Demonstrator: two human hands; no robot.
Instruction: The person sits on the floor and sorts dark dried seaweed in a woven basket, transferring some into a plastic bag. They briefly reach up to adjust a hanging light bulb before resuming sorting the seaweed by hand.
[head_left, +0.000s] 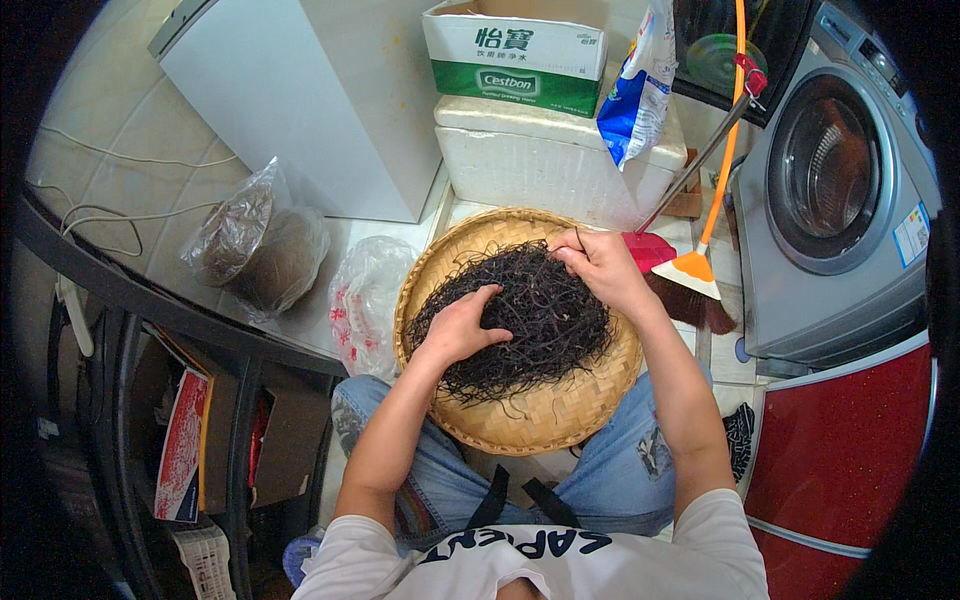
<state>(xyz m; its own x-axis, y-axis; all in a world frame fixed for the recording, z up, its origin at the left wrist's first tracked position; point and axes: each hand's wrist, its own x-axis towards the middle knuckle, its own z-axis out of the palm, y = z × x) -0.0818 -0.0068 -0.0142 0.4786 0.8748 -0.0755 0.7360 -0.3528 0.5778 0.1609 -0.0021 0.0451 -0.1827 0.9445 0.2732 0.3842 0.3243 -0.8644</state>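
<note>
A heap of thin, dark, curly dried strands (540, 322) lies in a round woven bamboo tray (525, 435) at my knees. My left hand (465, 326) is over the left part of the heap, thumb and fingers spread, with nothing visible between them. At the tray's far right, my right hand (596, 262) has thumb and forefinger pinched together on a single dark strand (579, 238), whose end sticks up past the fingers. Bare weave shows along the tray's near side and its upper left.
A crumpled plastic bag (371, 300) touches the tray's left side. A bagged brown mass (270, 251) sits on the table at left. Beyond the tray stands a white foam box (540, 165) bearing a carton (517, 60). A broom (694, 281) and a washing machine (817, 195) are at right.
</note>
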